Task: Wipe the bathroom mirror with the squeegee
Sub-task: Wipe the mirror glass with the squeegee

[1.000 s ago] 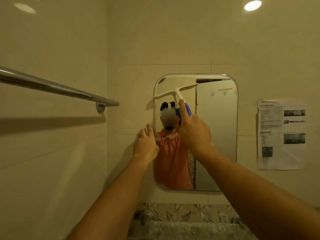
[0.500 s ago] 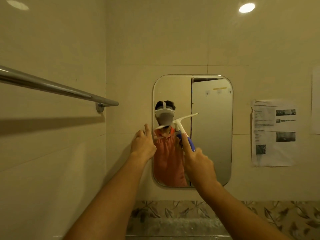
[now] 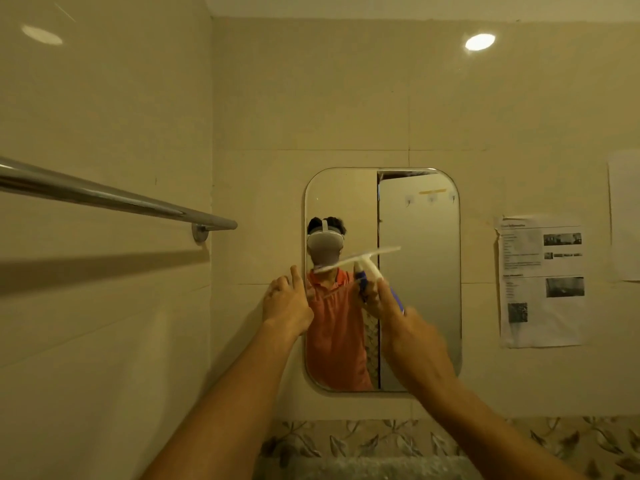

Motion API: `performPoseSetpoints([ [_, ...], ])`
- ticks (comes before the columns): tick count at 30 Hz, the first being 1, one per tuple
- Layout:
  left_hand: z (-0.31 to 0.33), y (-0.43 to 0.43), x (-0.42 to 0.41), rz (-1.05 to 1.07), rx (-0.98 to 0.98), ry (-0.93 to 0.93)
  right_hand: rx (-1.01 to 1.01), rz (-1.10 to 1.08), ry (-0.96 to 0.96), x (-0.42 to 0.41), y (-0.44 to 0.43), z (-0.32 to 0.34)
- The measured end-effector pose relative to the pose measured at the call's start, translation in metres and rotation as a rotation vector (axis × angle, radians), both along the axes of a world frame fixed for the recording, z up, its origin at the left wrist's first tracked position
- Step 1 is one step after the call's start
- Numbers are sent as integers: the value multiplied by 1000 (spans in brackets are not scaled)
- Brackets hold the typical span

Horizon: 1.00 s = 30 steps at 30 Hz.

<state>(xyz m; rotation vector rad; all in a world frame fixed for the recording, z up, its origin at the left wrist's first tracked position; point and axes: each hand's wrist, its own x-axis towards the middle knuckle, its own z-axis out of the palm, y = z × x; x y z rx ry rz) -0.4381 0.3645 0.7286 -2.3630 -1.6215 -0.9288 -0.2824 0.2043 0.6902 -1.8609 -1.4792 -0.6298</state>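
A rounded rectangular mirror [image 3: 420, 299] hangs on the beige tiled wall ahead. My right hand [image 3: 410, 332] grips the blue handle of a white squeegee [image 3: 360, 259], forefinger stretched along its neck. The blade lies tilted across the mirror's middle, right end higher. My left hand [image 3: 285, 303] rests against the mirror's left edge with a finger pointing up. The glass reflects a person in an orange shirt wearing a headset.
A chrome towel bar [image 3: 114, 199] juts from the left wall at head height. A printed paper sheet [image 3: 543, 280] is stuck to the wall right of the mirror. A leaf-patterned tile band [image 3: 433, 441] runs below.
My right hand has drawn the squeegee down from near the mirror's top to its middle. My left hand has stayed at the mirror's left edge.
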Motion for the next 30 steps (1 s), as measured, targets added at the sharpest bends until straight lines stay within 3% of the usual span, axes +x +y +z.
performPoseSetpoints([
  [5,1,2,3,46,17,58,225,85,-78,1,11,98],
  [12,3,4,13,95,-7,116,229,22,-100,5,39,161],
  [19,9,6,17,123,13,125,211,-5,-116,12,50,152],
  [30,14,1,12,92,-34,110,124,-62,-127,18,31,77],
])
